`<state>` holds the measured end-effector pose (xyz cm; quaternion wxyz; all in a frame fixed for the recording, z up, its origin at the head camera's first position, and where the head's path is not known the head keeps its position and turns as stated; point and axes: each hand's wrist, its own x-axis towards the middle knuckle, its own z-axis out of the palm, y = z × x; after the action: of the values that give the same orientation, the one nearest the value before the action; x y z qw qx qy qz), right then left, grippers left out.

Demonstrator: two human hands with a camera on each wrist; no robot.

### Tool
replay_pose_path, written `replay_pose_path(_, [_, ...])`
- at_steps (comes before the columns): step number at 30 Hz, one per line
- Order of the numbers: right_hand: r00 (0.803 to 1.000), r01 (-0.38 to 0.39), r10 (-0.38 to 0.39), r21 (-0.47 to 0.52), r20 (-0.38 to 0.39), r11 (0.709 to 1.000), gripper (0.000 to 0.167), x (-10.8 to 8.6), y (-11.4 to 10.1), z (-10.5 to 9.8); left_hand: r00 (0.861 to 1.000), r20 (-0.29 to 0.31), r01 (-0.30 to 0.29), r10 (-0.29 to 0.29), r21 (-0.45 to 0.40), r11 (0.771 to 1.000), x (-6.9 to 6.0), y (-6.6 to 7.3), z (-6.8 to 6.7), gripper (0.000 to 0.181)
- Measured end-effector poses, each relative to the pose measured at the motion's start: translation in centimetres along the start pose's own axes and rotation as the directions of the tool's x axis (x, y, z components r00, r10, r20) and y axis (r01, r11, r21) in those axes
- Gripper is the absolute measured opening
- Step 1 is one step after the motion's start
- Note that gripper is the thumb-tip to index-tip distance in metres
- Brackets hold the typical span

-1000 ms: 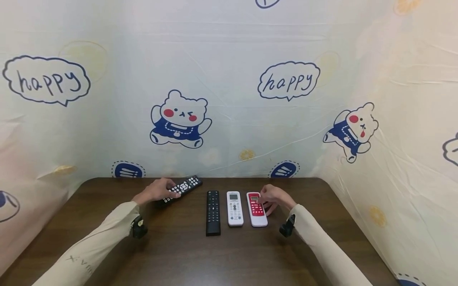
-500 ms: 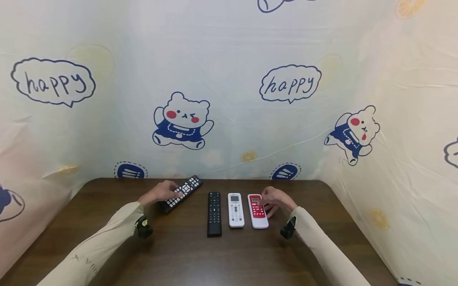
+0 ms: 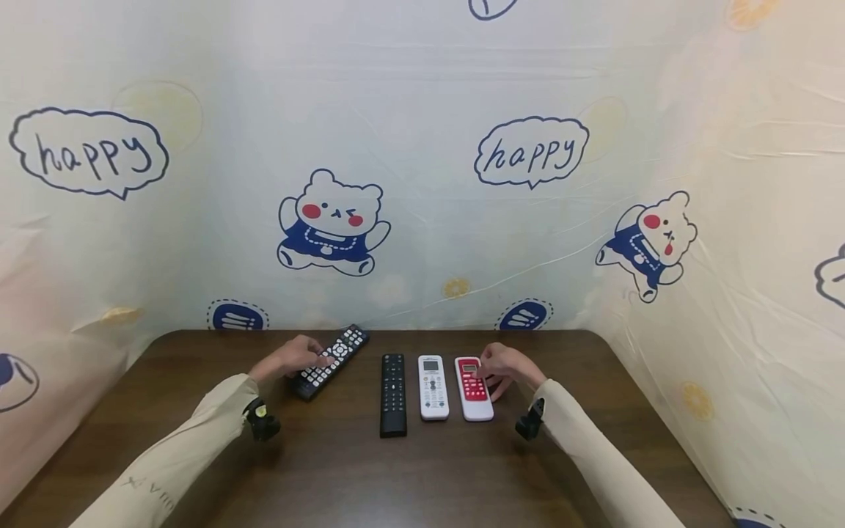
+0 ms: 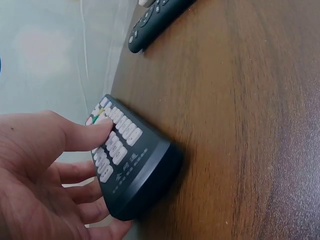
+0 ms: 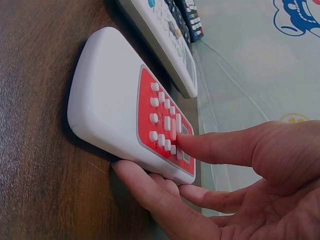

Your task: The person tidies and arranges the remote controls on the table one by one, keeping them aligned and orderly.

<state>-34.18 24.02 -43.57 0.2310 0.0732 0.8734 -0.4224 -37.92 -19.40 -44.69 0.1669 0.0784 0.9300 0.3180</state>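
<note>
My left hand grips a black remote control with white buttons, which lies slanted on the table toward its back edge. In the left wrist view the thumb lies across its buttons and the other fingers are along its far side. At the right, my right hand holds a white remote control with a red button panel. Its thumb is on the red panel, with the fingers at the side edge in the right wrist view. That remote rests on the table.
Between the hands, a slim black remote and a white remote with a small screen lie side by side on the brown wooden table. A printed curtain stands behind the table and at its sides.
The black remote in my left hand has turned, its near end swinging toward the front and right, so it lies more steeply. My right hand and the red-panelled remote have hardly moved.
</note>
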Motion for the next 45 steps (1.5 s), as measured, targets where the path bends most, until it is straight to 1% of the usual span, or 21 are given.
replay_pose_path(7, [1.000, 0.010, -0.010, -0.003, -0.007, 1.000, 0.029, -0.2, 0.1, 0.0, 1.000, -0.001, 0.001, -0.001, -0.029, 1.000, -0.1, -0.1, 0.0, 0.047])
replay_pose_path(14, [1.000, -0.008, 0.008, 0.006, 0.002, 1.000, 0.030, -0.1, 0.2, 0.0, 1.000, 0.016, -0.007, 0.008, -0.045, 0.999, -0.4, 0.0, -0.1, 0.048])
replay_pose_path(17, [1.000, 0.003, -0.003, -0.008, -0.006, 1.000, 0.030, -0.1, 0.1, -0.1, 0.999, 0.040, 0.009, -0.006, -0.080, 0.997, -0.5, 0.0, -0.3, 0.050])
replay_pose_path(22, [1.000, 0.008, -0.008, -0.021, -0.006, 1.000, 0.030, -0.1, 0.0, -0.1, 0.996, 0.078, 0.053, -0.042, -0.144, 0.988, -0.7, 0.0, -0.5, 0.051])
replay_pose_path(26, [1.000, 0.002, -0.002, -0.015, -0.009, 1.000, 0.030, 0.0, 0.1, -0.1, 0.995, 0.090, 0.053, -0.038, -0.164, 0.985, -0.7, -0.2, -0.5, 0.052])
replay_pose_path(29, [1.000, 0.005, -0.006, -0.013, -0.015, 1.000, 0.030, -0.1, 0.0, -0.1, 0.995, 0.087, 0.053, -0.038, -0.187, 0.981, -0.7, -0.4, -0.5, 0.052])
replay_pose_path(33, [1.000, 0.006, -0.007, -0.019, -0.015, 1.000, 0.030, -0.1, -0.1, -0.1, 0.996, 0.084, 0.063, -0.044, -0.239, 0.969, -0.9, -0.6, -0.3, 0.051])
replay_pose_path(37, [1.000, 0.000, 0.000, -0.024, -0.008, 1.000, 0.029, 0.0, -0.1, 0.0, 0.995, 0.081, 0.072, -0.051, -0.288, 0.955, -1.0, -0.7, -0.1, 0.054])
replay_pose_path(45, [1.000, 0.002, -0.002, -0.025, -0.004, 1.000, 0.030, 0.0, 0.1, -0.1, 0.996, 0.080, 0.056, -0.029, -0.364, 0.930, -1.2, -0.5, 0.0, 0.063])
